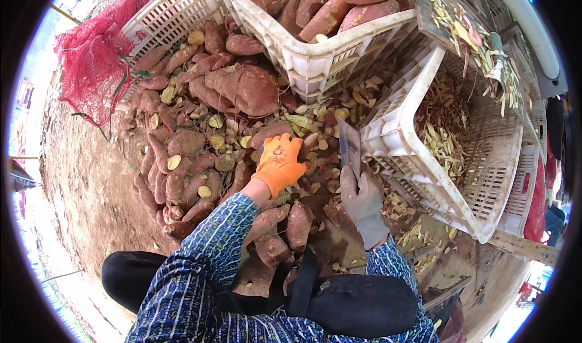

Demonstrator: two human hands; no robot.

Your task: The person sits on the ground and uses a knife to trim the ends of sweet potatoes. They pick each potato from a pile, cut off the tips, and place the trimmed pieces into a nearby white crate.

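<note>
My left hand (279, 164), in an orange glove, reaches into the pile with its fingers curled against a reddish sweet potato (271, 132); the fingertips are partly hidden. My right hand (364, 202), in a grey glove, is closed round the handle of a broad-bladed knife (348, 141). The blade points away from me, upright, close to a white crate's corner. Around both hands lie small cut ends and slices. A large sweet potato (245, 89) lies beyond my left hand, and several more (299, 226) sit between my forearms.
A white crate (315, 49) full of sweet potatoes stands at the far side. To the right, a tilted crate (418, 109) holds peel strips (445, 143). A board with peelings (451, 21) lies above it. Red mesh netting (94, 61) hangs at the far left.
</note>
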